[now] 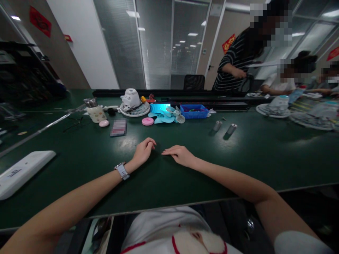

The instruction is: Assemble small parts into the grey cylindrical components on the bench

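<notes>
My left hand (144, 151) rests on the green table, its fingers curled loosely inward and nothing visible in them. A watch with a pale strap (122, 171) is on that wrist. Just to the right, my right hand (182, 155) lies with its fingers stretched out together towards the left hand, holding nothing. A small gap separates the two hands. Beyond them are a pink round lid-like piece (147, 121), light-blue fan blades (166, 116) and a white fan body (131, 98) with its grille (135, 109).
A blue tray (194, 111) of small parts stands at the back. Two metallic cylinders (232, 128) are to the right. A floral bottle (96, 113) stands at the back left, a white elongated case (25, 171) at the near left. A person in a striped top (231, 60) stands beyond the table.
</notes>
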The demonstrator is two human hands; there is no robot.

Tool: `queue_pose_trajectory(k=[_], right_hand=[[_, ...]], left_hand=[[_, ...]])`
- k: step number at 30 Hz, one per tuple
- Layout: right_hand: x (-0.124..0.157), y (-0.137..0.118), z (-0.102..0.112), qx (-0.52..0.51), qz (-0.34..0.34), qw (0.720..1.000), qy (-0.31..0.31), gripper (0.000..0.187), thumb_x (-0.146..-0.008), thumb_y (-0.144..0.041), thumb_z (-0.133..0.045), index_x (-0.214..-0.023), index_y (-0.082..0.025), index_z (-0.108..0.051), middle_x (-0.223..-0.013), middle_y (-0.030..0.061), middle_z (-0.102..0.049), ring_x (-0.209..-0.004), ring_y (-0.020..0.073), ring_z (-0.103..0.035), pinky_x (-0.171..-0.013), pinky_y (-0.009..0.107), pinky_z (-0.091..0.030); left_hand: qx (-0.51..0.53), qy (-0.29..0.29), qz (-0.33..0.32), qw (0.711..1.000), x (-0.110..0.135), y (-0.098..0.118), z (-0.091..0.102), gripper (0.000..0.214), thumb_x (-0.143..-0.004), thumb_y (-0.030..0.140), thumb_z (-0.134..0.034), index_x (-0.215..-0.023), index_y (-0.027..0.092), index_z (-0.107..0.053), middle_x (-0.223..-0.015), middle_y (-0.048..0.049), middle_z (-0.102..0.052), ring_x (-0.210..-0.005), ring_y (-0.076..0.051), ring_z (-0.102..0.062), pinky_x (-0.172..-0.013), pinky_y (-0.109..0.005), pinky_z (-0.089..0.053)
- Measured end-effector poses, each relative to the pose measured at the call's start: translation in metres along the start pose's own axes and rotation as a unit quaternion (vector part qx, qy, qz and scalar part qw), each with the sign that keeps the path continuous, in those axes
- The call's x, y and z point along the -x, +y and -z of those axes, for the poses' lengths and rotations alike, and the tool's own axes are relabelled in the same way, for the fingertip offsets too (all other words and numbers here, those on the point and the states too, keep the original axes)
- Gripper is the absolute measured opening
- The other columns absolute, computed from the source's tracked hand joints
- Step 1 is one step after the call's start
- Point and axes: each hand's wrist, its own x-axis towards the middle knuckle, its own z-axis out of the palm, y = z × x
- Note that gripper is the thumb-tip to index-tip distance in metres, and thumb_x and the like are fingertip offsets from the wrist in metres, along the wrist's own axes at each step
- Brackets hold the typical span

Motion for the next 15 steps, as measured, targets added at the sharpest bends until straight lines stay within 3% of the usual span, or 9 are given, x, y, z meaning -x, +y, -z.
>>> queue_pose_trajectory(k=[2, 4, 7, 9, 12, 15], right_hand=[[0.002, 0.016, 0.019, 0.032, -0.010, 0.999, 0.040, 0.047, -0.085, -0.002, -0.048, -0.114, -0.030, -0.073, -0.114, -0.0020, -0.074, -0.109, 0.0173, -0.068, -0.101, 0.041, -0.052], [0.008, 0.042, 0.048, 0.080, -0.048, 0.987, 0.129, 0.044, -0.086, -0.005, -0.048, -0.111, -0.030, -0.074, -0.112, -0.0018, -0.074, -0.107, 0.0191, -0.069, -0.100, 0.043, -0.051], [0.026, 0.092, 0.104, 0.158, -0.150, 0.924, 0.315, 0.031, -0.087, -0.014, -0.052, -0.104, -0.023, -0.075, -0.108, 0.0045, -0.075, -0.101, 0.0240, -0.069, -0.096, 0.045, -0.052], [0.043, 0.124, 0.137, 0.195, -0.201, 0.873, 0.399, 0.026, -0.086, -0.018, -0.054, -0.100, -0.018, -0.075, -0.104, 0.0093, -0.075, -0.098, 0.0262, -0.070, -0.094, 0.044, -0.052], [0.068, 0.160, 0.166, 0.212, -0.255, 0.834, 0.442, 0.026, -0.082, -0.017, -0.055, -0.099, -0.015, -0.074, -0.099, 0.0118, -0.076, -0.092, 0.0259, -0.071, -0.091, 0.041, -0.053], [0.082, 0.178, 0.169, 0.209, -0.284, 0.838, 0.417, 0.029, -0.079, -0.013, -0.054, -0.101, -0.016, -0.073, -0.097, 0.0102, -0.076, -0.089, 0.0244, -0.072, -0.090, 0.039, -0.053]], left_hand=[[0.001, 0.002, 0.004, 1.000, 0.000, 0.002, 0.000, 0.023, -0.087, 0.027, -0.040, -0.085, 0.021, -0.062, -0.073, 0.0006, -0.062, -0.074, -0.018, -0.062, -0.070, -0.029, -0.045], [0.002, 0.003, 0.005, 1.000, 0.001, 0.003, 0.000, 0.023, -0.087, 0.027, -0.040, -0.086, 0.021, -0.062, -0.073, 0.0005, -0.062, -0.074, -0.018, -0.062, -0.070, -0.029, -0.044], [-0.003, 0.000, 0.002, 1.000, 0.000, 0.002, 0.000, 0.024, -0.087, 0.028, -0.040, -0.086, 0.021, -0.063, -0.073, 0.0005, -0.063, -0.074, -0.018, -0.061, -0.069, -0.029, -0.044], [-0.008, 0.000, -0.001, 1.000, 0.000, 0.002, -0.001, 0.025, -0.088, 0.029, -0.040, -0.087, 0.021, -0.063, -0.073, 0.0006, -0.063, -0.073, -0.018, -0.061, -0.069, -0.029, -0.044], [-0.018, -0.001, -0.003, 1.000, 0.000, 0.001, 0.000, 0.025, -0.088, 0.029, -0.040, -0.088, 0.021, -0.064, -0.073, 0.0005, -0.063, -0.073, -0.018, -0.062, -0.068, -0.029, -0.044], [-0.024, -0.002, -0.003, 1.000, -0.001, 0.002, 0.000, 0.025, -0.087, 0.029, -0.039, -0.087, 0.021, -0.063, -0.073, 0.0004, -0.063, -0.073, -0.018, -0.062, -0.068, -0.029, -0.044]])
